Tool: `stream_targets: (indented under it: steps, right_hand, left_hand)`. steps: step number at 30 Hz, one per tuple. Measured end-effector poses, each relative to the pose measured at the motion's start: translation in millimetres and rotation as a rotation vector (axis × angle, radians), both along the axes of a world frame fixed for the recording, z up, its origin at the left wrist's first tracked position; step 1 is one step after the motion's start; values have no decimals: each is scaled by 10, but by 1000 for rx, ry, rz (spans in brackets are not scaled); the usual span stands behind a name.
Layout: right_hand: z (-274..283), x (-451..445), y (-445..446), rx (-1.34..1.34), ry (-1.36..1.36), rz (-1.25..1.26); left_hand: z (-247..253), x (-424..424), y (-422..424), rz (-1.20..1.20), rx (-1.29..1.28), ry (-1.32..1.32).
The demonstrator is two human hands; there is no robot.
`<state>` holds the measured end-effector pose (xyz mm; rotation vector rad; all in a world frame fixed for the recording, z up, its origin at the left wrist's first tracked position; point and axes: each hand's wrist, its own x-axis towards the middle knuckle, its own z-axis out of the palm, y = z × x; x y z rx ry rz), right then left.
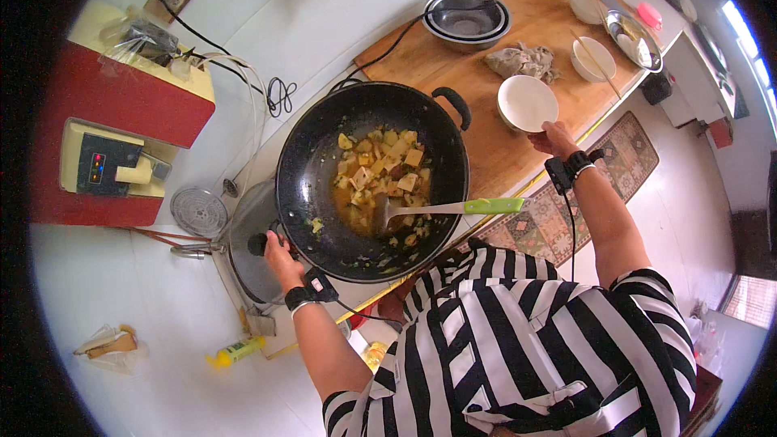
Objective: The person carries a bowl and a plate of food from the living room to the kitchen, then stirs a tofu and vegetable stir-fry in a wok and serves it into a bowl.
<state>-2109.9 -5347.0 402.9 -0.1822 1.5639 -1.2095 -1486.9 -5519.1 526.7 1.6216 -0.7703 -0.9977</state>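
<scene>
A large black wok [309,194] stands before me, holding a stew of cubed tofu and potato-like chunks [388,164] in brown broth. A metal spatula with a green handle [493,206] rests in it, its blade in the food and its handle over the near right rim. My left hand [284,262] grips the wok's left side at its handle, which is mostly hidden by the fingers. My right hand [553,138] holds an empty white bowl [527,103] by its rim, to the right of the wok near the wooden board's edge.
A glass lid [246,273] lies left of the wok. The wooden board [388,54] bears nested metal bowls [467,18], a crumpled cloth [522,62], a white bowl with chopsticks [593,60] and a metal plate [652,57]. A black cord [400,36] crosses the board. A red-and-cream appliance [127,97] stands left.
</scene>
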Motion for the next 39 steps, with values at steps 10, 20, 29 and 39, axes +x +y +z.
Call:
stream_targets:
  steps: [10,20,29,39]
  right_hand:
    - [-18,512,-178,-79,-69,-43]
    - [1272,949,123,-151,845,799]
    - [1839,1380,-512,-386,1844,988]
    - [1928,1489,-88,-476,1472,971]
  left_hand:
    - [55,-290,620,193,-76,-9]
    - [25,-324,885,159,-25,170]
    - [209,-194,712,-40,80,282]
    - [372,-535,851,32,-97,240]
